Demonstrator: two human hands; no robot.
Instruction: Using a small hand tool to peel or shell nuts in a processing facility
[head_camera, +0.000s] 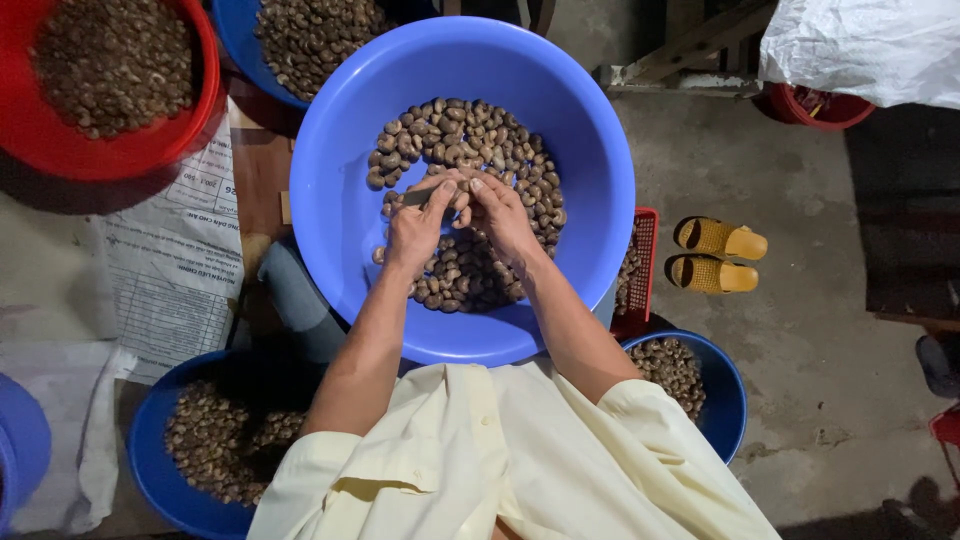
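Note:
A big blue plastic basin (340, 210) sits in front of me with a heap of brown cashew nuts (470, 140) in its bottom. Both my hands are over the heap, meeting at the middle. My left hand (415, 228) is closed on a small flat metal blade, whose tip shows near the thumb. My right hand (500, 212) pinches a single nut at its fingertips, right against the blade. The nut itself is mostly hidden by my fingers.
A red basin (190, 120) of nuts stands at top left, another blue basin (235, 40) behind. Two more blue bowls of nuts sit at lower left (150, 470) and lower right (725, 400). A red crate (645, 270), yellow sandals (715, 255), printed paper (170, 270) and a white sack (860, 45) surround them.

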